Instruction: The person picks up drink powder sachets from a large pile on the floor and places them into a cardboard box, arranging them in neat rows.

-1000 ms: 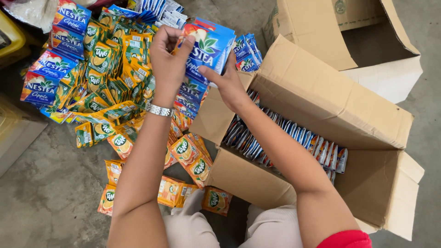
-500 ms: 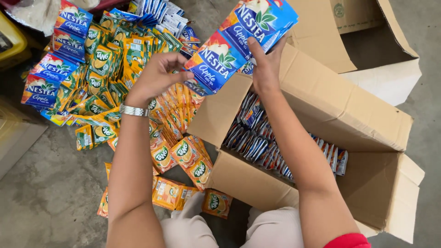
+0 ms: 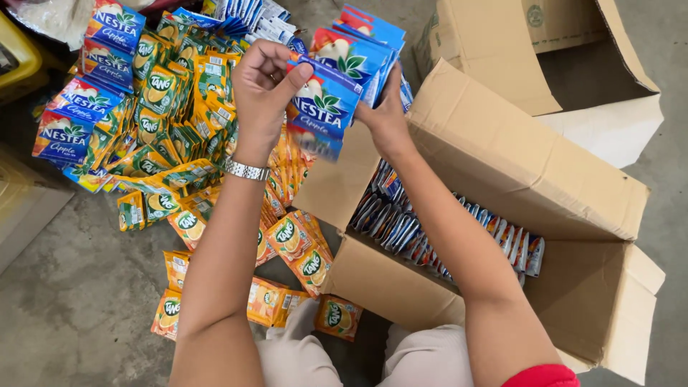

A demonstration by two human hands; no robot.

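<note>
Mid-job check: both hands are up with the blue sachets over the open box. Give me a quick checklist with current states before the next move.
1. Left hand grips the stack of blue sachets: ok.
2. Right hand supports the stack's far side: ok.
3. Open cardboard box flaps folded out of the way: ok.
4. Blue sachets in the box standing in a row, free space to their right: ok.
5. Orange sachets on the floor clear of the box opening: ok.
6. Number of sachets in the stack: cannot tell.
</note>
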